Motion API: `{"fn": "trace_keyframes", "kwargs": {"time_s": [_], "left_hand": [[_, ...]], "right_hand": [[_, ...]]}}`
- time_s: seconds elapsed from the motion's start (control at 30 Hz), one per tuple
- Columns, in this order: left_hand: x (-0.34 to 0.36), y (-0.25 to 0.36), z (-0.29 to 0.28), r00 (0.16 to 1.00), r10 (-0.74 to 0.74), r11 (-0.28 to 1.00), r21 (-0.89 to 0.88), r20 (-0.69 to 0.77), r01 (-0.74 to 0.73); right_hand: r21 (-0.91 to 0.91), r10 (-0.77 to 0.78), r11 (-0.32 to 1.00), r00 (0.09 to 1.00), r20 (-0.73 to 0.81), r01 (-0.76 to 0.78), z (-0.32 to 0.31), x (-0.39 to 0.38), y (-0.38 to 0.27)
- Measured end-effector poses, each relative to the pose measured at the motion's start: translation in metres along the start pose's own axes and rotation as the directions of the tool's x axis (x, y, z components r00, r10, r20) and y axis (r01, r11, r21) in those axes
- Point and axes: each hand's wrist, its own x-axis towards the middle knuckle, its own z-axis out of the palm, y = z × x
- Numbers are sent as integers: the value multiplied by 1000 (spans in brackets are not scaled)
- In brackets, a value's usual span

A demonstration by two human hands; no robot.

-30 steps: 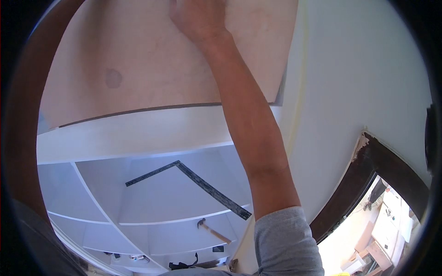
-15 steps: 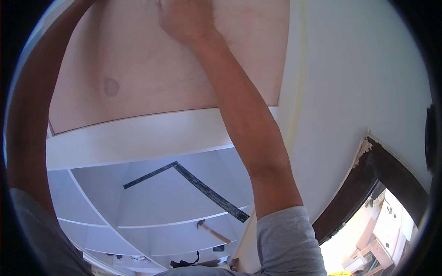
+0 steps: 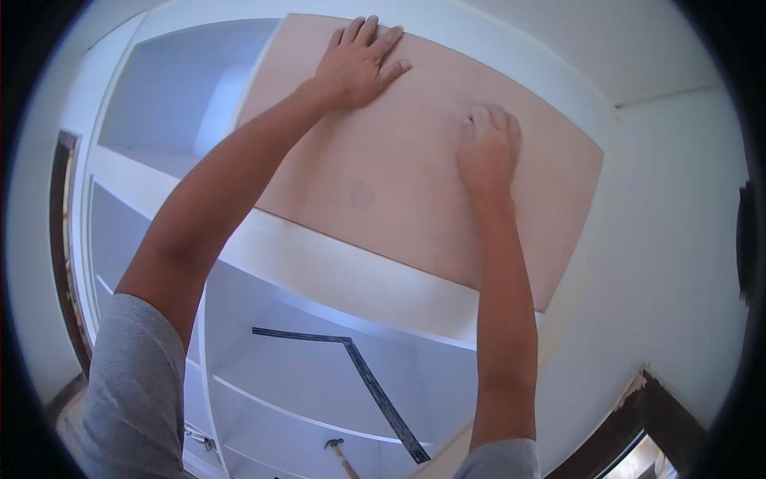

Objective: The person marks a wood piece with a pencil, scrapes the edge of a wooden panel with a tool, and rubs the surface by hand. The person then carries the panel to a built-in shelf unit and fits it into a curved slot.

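A pinkish-brown wooden panel (image 3: 415, 176) covers the upper right opening of a white cabinet. My left hand (image 3: 357, 68) lies on the panel near its top edge, with fingers spread and nothing held. Lower and to the right, my right hand (image 3: 489, 148) is against the panel face with its fingers curled in and slightly blurred. A small dark spot shows by its fingertips, but what they hold, if anything, cannot be made out. A faint round smudge (image 3: 361, 194) marks the panel between my arms.
White cabinet shelves (image 3: 319, 407) stand below the panel. A dark carpenter's square (image 3: 375, 383) leans in the upper compartment, and a claw hammer (image 3: 339, 455) with a wooden handle is lower down. An open compartment (image 3: 175, 88) is left of the panel. A dark door frame (image 3: 638, 415) stands lower right.
My view has tilted upward and shifted, so the whole panel and both hands now show. The left hand, out of view before, is seen flat on the panel; the right hand remains against it.
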Motion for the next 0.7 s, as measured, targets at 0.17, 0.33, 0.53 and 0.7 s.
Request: {"fn": "trace_keyframes", "kwargs": {"time_s": [0.17,0.33,0.53,0.7], "left_hand": [[-45,-73,-31,928,-371,928,44,41,369],[-92,-117,-46,850,-487,780,-338,201,527],[-98,-118,-41,863,-494,818,-282,102,502],[-96,-131,-39,837,-508,689,-486,205,538]], "right_hand": [[38,-5,999,1000,-1,5,4,0,-12],[59,-9,998,1000,18,8,2,-2,-6],[43,9,999,999,41,-11,-1,-1,-8],[81,20,997,1000,24,-22,-2,2,-10]]}}
